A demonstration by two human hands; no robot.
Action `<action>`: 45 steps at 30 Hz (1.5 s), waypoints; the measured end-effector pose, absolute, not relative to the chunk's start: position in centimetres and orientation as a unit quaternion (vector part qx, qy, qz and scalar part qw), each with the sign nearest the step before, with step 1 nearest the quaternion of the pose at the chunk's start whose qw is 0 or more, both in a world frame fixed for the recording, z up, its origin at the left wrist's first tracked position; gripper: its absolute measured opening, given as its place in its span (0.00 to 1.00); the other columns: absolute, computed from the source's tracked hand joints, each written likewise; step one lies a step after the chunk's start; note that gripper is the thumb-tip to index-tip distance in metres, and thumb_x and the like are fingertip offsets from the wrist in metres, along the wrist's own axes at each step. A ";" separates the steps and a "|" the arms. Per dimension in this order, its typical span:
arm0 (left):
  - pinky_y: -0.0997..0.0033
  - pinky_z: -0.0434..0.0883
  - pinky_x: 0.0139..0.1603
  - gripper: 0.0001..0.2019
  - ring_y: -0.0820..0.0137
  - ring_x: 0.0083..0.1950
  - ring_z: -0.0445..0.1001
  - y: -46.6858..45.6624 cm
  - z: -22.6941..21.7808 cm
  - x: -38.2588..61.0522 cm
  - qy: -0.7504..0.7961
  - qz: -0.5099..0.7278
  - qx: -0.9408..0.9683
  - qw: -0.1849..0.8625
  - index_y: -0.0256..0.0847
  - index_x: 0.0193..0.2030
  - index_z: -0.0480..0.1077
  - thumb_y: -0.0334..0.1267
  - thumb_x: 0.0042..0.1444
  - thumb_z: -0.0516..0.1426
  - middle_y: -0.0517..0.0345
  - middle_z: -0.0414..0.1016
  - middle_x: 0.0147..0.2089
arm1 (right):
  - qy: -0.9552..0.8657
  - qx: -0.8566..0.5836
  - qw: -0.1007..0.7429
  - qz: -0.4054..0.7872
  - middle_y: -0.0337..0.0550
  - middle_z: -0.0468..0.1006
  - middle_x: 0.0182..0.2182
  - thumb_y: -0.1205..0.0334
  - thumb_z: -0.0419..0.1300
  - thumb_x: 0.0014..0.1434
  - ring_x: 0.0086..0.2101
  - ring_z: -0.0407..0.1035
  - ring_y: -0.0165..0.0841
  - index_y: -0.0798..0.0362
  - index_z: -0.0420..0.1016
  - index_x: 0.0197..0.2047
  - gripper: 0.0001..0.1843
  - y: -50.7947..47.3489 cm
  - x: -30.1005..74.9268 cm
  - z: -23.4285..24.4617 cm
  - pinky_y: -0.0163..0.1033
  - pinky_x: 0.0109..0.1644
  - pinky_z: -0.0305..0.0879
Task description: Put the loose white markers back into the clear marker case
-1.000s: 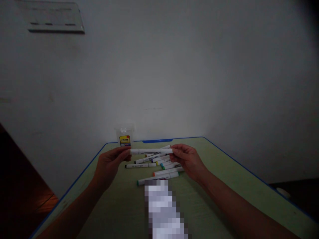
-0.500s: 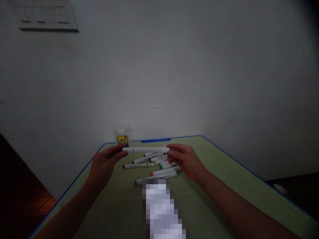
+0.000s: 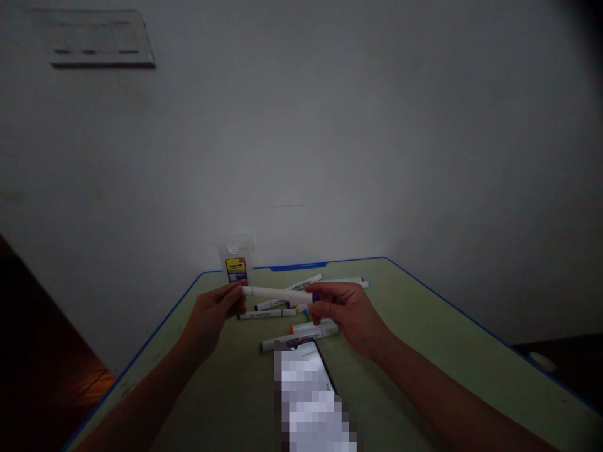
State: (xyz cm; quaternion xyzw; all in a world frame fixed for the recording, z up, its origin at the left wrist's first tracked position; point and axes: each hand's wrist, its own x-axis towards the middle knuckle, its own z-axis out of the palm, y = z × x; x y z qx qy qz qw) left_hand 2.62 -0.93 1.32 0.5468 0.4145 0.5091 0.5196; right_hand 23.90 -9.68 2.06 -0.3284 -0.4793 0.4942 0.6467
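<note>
From where I stand, the head camera gives the only view, looking down the length of a green desk (image 3: pixel 424 339) with a blue edge, pushed up against a pale wall (image 3: pixel 301 125). The person's left hand (image 3: pixel 214 316) and right hand (image 3: pixel 351 317) hover over the desk, with a white marker (image 3: pixel 277 293) held level between them. The left fingers (image 3: pixel 230 298) close around one end, and the right fingers (image 3: pixel 330 301) close on the other, just beside its purple tip. At the far edge, right behind the left hand, a clear plastic container (image 3: pixel 235 260) with a yellow label stands upright; the room is too dim to tell what is inside it. More markers lie loose on the desk, none of them in the container. A black-ended marker (image 3: pixel 266 314) sits nearest the left hand, a green-ended marker (image 3: pixel 296 337) and an orange-ended marker (image 3: pixel 311 327) lie close under the right hand, and a blue-tipped marker (image 3: pixel 343 282) points toward the far right corner. A phone (image 3: pixel 306 395), its face blurred out, lies flat in the foreground
</note>
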 end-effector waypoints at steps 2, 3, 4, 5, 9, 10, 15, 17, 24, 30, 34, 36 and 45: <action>0.71 0.70 0.32 0.19 0.74 0.25 0.69 -1.1 1.1 2.9 0.424 0.485 0.542 0.539 0.36 0.35 0.76 0.46 0.37 0.66 0.61 0.73 0.23 | -0.494 -0.319 0.624 0.514 0.34 0.74 0.18 0.63 0.71 0.35 0.19 0.65 0.24 0.51 0.81 0.31 0.15 -10.4 22.9 2.1 0.32 0.23 0.64; 0.71 0.70 0.32 0.19 0.74 0.25 0.69 -1.2 0.9 3.0 0.428 0.472 0.543 0.547 0.35 0.34 0.76 0.46 0.37 0.65 0.60 0.73 0.24 | -0.501 -0.314 0.614 0.523 0.34 0.74 0.19 0.63 0.72 0.35 0.19 0.65 0.24 0.51 0.81 0.32 0.15 -10.7 22.4 2.1 0.32 0.23 0.65; 0.70 0.70 0.32 0.19 0.73 0.25 0.70 -1.3 0.8 3.1 0.431 0.459 0.545 0.553 0.34 0.33 0.76 0.47 0.37 0.65 0.59 0.74 0.24 | -0.507 -0.309 0.604 0.531 0.35 0.75 0.20 0.62 0.72 0.35 0.19 0.65 0.23 0.51 0.81 0.32 0.16 -11.0 22.0 2.1 0.32 0.23 0.65; 0.69 0.70 0.33 0.18 0.73 0.25 0.70 -1.4 0.7 3.1 0.433 0.444 0.550 0.559 0.34 0.31 0.75 0.47 0.37 0.65 0.58 0.74 0.24 | -0.511 -0.305 0.597 0.538 0.35 0.75 0.21 0.61 0.72 0.35 0.19 0.65 0.23 0.51 0.81 0.33 0.17 -11.3 21.5 2.0 0.32 0.22 0.65; 0.67 0.70 0.34 0.15 0.71 0.25 0.70 -1.7 0.4 3.2 0.436 0.401 0.572 0.567 0.34 0.27 0.73 0.46 0.39 0.64 0.57 0.73 0.23 | -0.513 -0.293 0.584 0.557 0.34 0.74 0.20 0.62 0.72 0.36 0.18 0.64 0.22 0.49 0.80 0.33 0.17 -12.1 20.5 1.7 0.31 0.22 0.64; 0.67 0.70 0.33 0.15 0.71 0.25 0.71 -1.7 0.4 3.2 0.440 0.396 0.574 0.565 0.34 0.27 0.73 0.46 0.40 0.64 0.57 0.74 0.23 | -0.511 -0.293 0.582 0.560 0.33 0.74 0.20 0.62 0.71 0.36 0.18 0.64 0.22 0.49 0.80 0.33 0.16 -12.1 20.3 1.7 0.30 0.21 0.64; 0.69 0.69 0.30 0.15 0.70 0.25 0.72 -1.8 0.6 3.2 0.454 0.382 0.576 0.562 0.34 0.27 0.72 0.46 0.39 0.64 0.55 0.74 0.24 | -0.507 -0.293 0.579 0.567 0.32 0.73 0.19 0.63 0.71 0.36 0.18 0.63 0.22 0.51 0.78 0.32 0.15 -12.2 20.1 2.0 0.30 0.20 0.63; 0.70 0.69 0.29 0.15 0.71 0.25 0.71 -1.9 0.6 3.2 0.455 0.378 0.577 0.563 0.34 0.27 0.71 0.46 0.39 0.64 0.56 0.74 0.24 | -0.505 -0.295 0.580 0.568 0.32 0.72 0.18 0.63 0.71 0.36 0.17 0.63 0.22 0.52 0.77 0.31 0.15 -12.2 20.0 2.1 0.29 0.20 0.62; 0.68 0.70 0.32 0.15 0.70 0.26 0.72 -1.6 0.4 3.3 0.444 0.378 0.574 0.575 0.35 0.28 0.69 0.46 0.41 0.64 0.57 0.74 0.24 | -0.493 -0.311 0.576 0.573 0.29 0.70 0.16 0.64 0.71 0.34 0.16 0.62 0.21 0.53 0.72 0.30 0.17 -12.4 19.8 2.2 0.28 0.19 0.59; 0.67 0.72 0.35 0.13 0.69 0.30 0.75 -1.7 0.4 3.3 0.434 0.388 0.559 0.591 0.36 0.31 0.70 0.44 0.43 0.64 0.55 0.76 0.29 | -0.503 -0.320 0.571 0.564 0.27 0.68 0.14 0.62 0.71 0.36 0.15 0.61 0.22 0.52 0.68 0.30 0.19 -12.5 19.8 2.1 0.28 0.18 0.57; 0.68 0.72 0.35 0.13 0.70 0.30 0.74 -1.9 0.6 3.3 0.430 0.390 0.552 0.598 0.36 0.31 0.70 0.42 0.44 0.63 0.55 0.76 0.29 | -0.512 -0.331 0.568 0.553 0.27 0.68 0.15 0.62 0.71 0.35 0.16 0.61 0.22 0.52 0.66 0.29 0.20 -12.4 19.9 2.1 0.28 0.19 0.58; 0.68 0.72 0.35 0.12 0.70 0.30 0.74 -1.9 0.7 3.3 0.427 0.392 0.551 0.600 0.36 0.31 0.70 0.42 0.44 0.63 0.56 0.76 0.29 | -0.514 -0.337 0.570 0.546 0.27 0.67 0.15 0.61 0.71 0.35 0.16 0.61 0.22 0.52 0.65 0.29 0.20 -12.4 19.9 2.0 0.28 0.19 0.57; 0.71 0.70 0.33 0.14 0.71 0.29 0.71 -2.1 1.0 3.3 0.429 0.391 0.522 0.625 0.34 0.35 0.74 0.42 0.42 0.64 0.56 0.74 0.27 | -0.535 -0.340 0.590 0.500 0.27 0.65 0.16 0.62 0.70 0.37 0.17 0.58 0.21 0.52 0.63 0.27 0.18 -12.5 19.8 2.4 0.28 0.20 0.56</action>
